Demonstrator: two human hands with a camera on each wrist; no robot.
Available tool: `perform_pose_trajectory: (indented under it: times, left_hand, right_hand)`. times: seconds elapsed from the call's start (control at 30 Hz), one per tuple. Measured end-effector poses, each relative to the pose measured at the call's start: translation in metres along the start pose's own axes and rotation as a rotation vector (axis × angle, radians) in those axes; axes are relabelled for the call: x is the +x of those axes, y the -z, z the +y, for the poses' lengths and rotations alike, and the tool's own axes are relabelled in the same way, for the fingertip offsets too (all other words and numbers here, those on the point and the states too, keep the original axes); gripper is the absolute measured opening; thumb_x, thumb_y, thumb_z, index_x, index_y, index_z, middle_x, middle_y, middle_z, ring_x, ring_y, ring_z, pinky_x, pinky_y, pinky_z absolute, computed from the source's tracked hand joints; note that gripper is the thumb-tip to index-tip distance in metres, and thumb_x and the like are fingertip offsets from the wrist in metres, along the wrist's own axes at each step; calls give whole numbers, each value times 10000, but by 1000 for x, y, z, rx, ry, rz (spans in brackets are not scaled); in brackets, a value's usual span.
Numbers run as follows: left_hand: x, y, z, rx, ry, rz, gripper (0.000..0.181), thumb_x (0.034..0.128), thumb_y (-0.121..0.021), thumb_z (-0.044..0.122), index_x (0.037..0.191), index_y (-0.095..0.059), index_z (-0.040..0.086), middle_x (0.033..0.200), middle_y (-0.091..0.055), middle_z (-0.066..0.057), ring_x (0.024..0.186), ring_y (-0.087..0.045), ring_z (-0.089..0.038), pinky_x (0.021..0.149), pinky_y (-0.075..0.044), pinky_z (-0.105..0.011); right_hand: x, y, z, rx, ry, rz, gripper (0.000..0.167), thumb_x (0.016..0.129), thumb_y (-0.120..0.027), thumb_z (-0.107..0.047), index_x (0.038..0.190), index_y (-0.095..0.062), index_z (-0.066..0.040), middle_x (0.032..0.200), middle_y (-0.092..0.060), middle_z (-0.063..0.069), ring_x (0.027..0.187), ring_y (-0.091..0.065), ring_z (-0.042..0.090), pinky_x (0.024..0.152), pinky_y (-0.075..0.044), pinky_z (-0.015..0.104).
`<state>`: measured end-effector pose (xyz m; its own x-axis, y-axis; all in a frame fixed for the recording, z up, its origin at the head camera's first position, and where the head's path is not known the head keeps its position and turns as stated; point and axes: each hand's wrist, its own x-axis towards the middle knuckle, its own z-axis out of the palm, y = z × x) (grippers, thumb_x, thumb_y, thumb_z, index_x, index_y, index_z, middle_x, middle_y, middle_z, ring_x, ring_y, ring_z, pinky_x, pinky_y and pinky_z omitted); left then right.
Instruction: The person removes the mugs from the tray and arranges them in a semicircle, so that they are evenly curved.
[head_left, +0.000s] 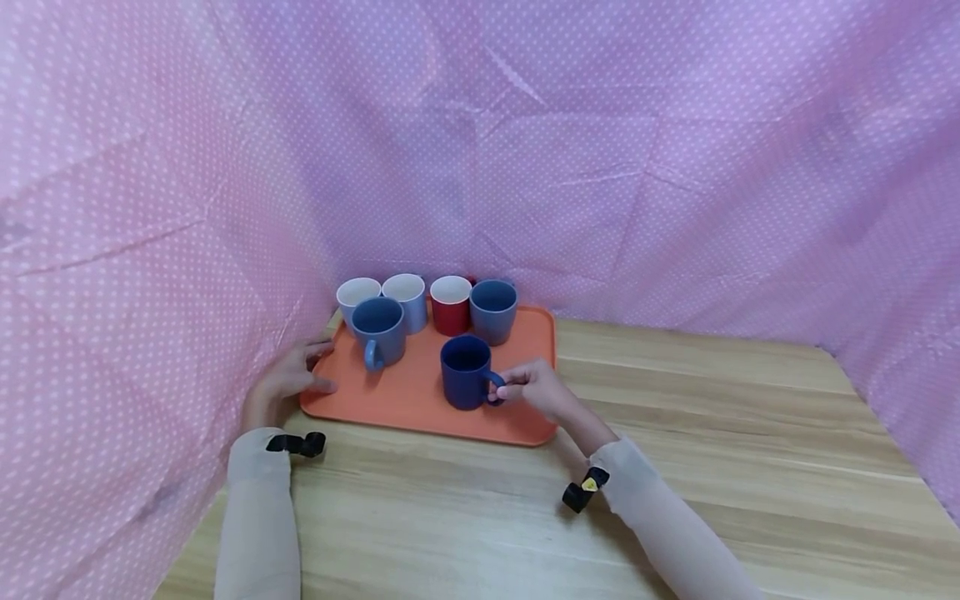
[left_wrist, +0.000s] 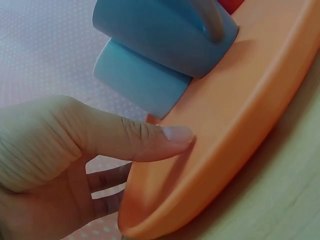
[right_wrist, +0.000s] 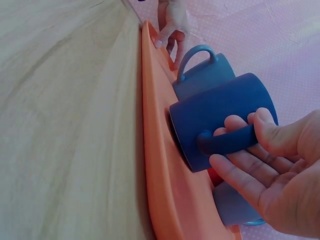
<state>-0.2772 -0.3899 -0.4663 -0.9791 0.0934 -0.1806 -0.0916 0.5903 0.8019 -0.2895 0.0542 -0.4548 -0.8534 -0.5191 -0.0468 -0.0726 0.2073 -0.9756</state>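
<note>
My right hand [head_left: 534, 387] pinches the handle of a dark blue mug [head_left: 463, 382] between thumb and fingers, over the front right part of an orange tray [head_left: 405, 408]. The mug is nearly upright; whether its base touches the tray I cannot tell. At the tray's left edge, my left hand [head_left: 292, 371] grips the rim, thumb [left_wrist: 170, 140] above the tray and fingers partly hidden behind the rim. Nearest to it on the tray is a grey-blue mug [head_left: 381, 333], handle toward the front.
Along the tray's back stand two pale blue mugs [head_left: 358, 293] [head_left: 414, 310], a red mug [head_left: 450, 317] with a white inside, and another grey-blue mug [head_left: 493, 321]. A wooden table [head_left: 675, 400] lies beneath. Pink dotted cloth [head_left: 570, 167] hangs close behind and at the left.
</note>
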Motion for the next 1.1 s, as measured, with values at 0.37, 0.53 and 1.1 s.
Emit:
perform_pose_trajectory:
  times: [0.37, 0.53, 1.1]
  left_hand:
    - [-4, 0, 4, -9, -18, -50, 841, 801, -776, 10, 1519, -350, -91, 1609, -168, -355, 1474, -115, -547, 1202, -119, -716]
    - [-4, -3, 3, 25, -25, -37, 845, 794, -793, 38, 1513, -366, -84, 1582, -213, -355, 1448, -178, -549, 1194, -163, -711]
    - [-2, -6, 6, -46, 23, -40, 843, 808, -771, 6, 1530, -343, -78, 1621, -138, -310, 1489, -85, -520, 1215, -137, -694]
  right_hand:
    - [-18, 17, -11, -48, -7, 23, 179, 924, -666, 64, 1079, -721, 136, 956, -766, 235, 880, -750, 192, 864, -624, 379]
    - [-27, 30, -15, -45, -13, 26, 167, 935, -649, 63, 1066, -705, 150, 980, -764, 237, 901, -754, 193, 899, -609, 443]
    - [-40, 88, -31, 0, 23, 151, 293, 935, -634, 88, 1152, -594, 280, 897, -791, 95, 840, -748, 79, 836, -625, 333]
